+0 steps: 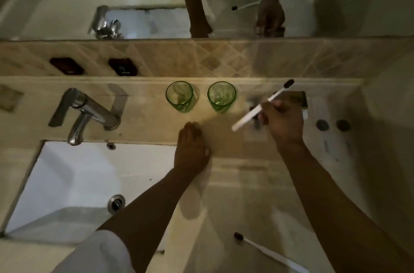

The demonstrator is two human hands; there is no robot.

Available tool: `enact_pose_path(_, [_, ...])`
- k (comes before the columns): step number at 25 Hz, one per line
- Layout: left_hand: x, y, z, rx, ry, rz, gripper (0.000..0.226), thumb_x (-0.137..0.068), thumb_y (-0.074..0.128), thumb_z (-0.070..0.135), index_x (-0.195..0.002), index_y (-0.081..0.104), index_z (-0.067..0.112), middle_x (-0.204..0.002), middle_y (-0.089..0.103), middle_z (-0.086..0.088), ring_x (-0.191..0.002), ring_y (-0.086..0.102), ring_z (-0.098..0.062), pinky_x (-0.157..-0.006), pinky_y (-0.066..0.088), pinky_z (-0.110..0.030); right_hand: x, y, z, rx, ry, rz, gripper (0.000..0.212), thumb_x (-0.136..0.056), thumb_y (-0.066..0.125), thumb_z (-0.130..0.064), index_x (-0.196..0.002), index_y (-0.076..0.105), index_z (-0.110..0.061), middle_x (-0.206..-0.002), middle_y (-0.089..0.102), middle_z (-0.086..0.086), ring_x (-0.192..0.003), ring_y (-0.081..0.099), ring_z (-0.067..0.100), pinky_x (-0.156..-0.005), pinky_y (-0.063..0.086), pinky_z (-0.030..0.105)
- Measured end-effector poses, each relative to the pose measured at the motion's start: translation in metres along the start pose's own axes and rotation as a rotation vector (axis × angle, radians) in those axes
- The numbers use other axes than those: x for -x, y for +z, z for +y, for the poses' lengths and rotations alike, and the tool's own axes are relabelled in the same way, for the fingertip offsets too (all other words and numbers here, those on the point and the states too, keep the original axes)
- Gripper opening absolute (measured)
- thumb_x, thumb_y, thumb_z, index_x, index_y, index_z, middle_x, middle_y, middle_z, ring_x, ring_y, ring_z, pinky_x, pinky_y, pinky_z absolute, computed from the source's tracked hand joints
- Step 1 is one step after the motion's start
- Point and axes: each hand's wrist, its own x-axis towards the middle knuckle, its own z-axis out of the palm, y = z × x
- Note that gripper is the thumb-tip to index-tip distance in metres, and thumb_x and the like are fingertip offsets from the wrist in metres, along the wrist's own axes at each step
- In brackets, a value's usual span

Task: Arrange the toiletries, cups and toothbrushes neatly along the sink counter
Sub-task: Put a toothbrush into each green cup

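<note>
Two green glass cups stand side by side at the back of the beige counter (224,160), the left cup (180,96) and the right cup (221,96). My right hand (282,121) holds a white toothbrush (262,106) with dark bristles, tilted, its head up and to the right of the right cup. My left hand (192,148) rests flat on the counter in front of the cups, holding nothing. A second white toothbrush (268,252) lies near the counter's front edge. Small toiletry packets (299,99) lie behind my right hand, partly hidden.
A white sink basin (89,183) with a chrome tap (87,113) fills the left side. Two dark soap dishes (67,66) (122,67) hang on the tiled wall. Two small round caps (322,125) (342,125) sit at the right. A mirror (156,15) lies above.
</note>
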Motion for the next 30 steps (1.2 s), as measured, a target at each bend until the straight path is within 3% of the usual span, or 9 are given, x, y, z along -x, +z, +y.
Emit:
enact_pose_path(3, [-0.009, 0.018, -0.004, 0.061, 0.018, 0.073, 0.074, -0.083, 0.052, 0.034, -0.145, 0.043, -0.005, -0.155, 0.038, -0.028, -0.146, 0.032, -0.041, -0.121, 0.025, -0.053, -0.032, 0.029, -0.026, -0.197, -0.036, 0.005, 0.023, -0.088, 0.072, -0.022, -0.084, 0.071, 0.001, -0.067, 0.072, 0.007, -0.058, 0.067, 0.016, -0.059, 0.056, 0.026])
enact_pose_path(8, [-0.010, 0.028, -0.011, 0.041, 0.016, 0.159, 0.077, -0.088, 0.054, 0.040, -0.154, 0.032, 0.008, -0.165, 0.022, -0.014, -0.153, 0.006, -0.023, -0.124, 0.006, -0.040, -0.064, 0.057, -0.010, -0.144, -0.070, 0.040, 0.018, -0.086, 0.074, -0.024, -0.082, 0.074, -0.007, -0.069, 0.074, 0.009, -0.060, 0.069, 0.020, -0.065, 0.059, 0.034])
enact_pose_path(12, [-0.013, 0.033, -0.015, 0.021, 0.020, 0.155, 0.079, -0.087, 0.054, 0.043, -0.155, 0.030, 0.010, -0.166, 0.019, -0.014, -0.154, 0.004, -0.023, -0.125, 0.004, -0.040, -0.072, 0.079, 0.009, -0.025, -0.132, 0.022, 0.024, -0.083, 0.075, -0.028, -0.072, 0.073, -0.007, -0.060, 0.068, 0.008, -0.054, 0.059, 0.014, -0.062, 0.050, 0.029])
enact_pose_path(16, [-0.014, 0.035, -0.015, 0.015, 0.019, 0.171, 0.079, -0.084, 0.057, 0.042, -0.152, 0.037, 0.008, -0.163, 0.027, -0.015, -0.153, 0.010, -0.025, -0.124, 0.008, -0.041, -0.069, 0.086, 0.020, 0.080, -0.119, -0.005, 0.021, -0.082, 0.076, -0.032, -0.078, 0.075, -0.011, -0.066, 0.069, -0.001, -0.059, 0.060, 0.002, -0.064, 0.043, 0.015])
enact_pose_path(22, [-0.013, 0.036, -0.014, 0.034, -0.020, 0.129, 0.081, -0.088, 0.046, 0.049, -0.158, 0.022, 0.017, -0.168, 0.010, -0.008, -0.155, -0.003, -0.022, -0.126, -0.002, -0.036, -0.075, 0.090, 0.016, 0.169, -0.159, 0.001, 0.011, -0.080, 0.079, -0.028, -0.083, 0.075, -0.017, -0.070, 0.067, -0.009, -0.060, 0.058, -0.015, -0.060, 0.039, 0.003])
enact_pose_path(26, [-0.013, 0.037, -0.015, 0.055, -0.028, 0.137, 0.081, -0.087, 0.045, 0.050, -0.158, 0.024, 0.017, -0.168, 0.011, -0.007, -0.155, -0.001, -0.023, -0.126, 0.003, -0.039, -0.079, 0.093, 0.016, 0.171, -0.133, -0.004, 0.011, -0.078, 0.080, -0.028, -0.083, 0.076, -0.019, -0.070, 0.067, -0.011, -0.060, 0.059, -0.014, -0.061, 0.040, 0.002])
enact_pose_path(30, [-0.011, 0.036, -0.014, 0.054, -0.016, 0.142, 0.081, -0.087, 0.045, 0.050, -0.157, 0.026, 0.015, -0.168, 0.013, -0.009, -0.155, 0.001, -0.024, -0.127, 0.003, -0.039, -0.072, 0.090, 0.017, 0.164, -0.098, -0.027, 0.019, -0.078, 0.078, -0.039, -0.087, 0.076, -0.023, -0.076, 0.072, -0.010, -0.070, 0.064, -0.001, -0.066, 0.042, 0.007])
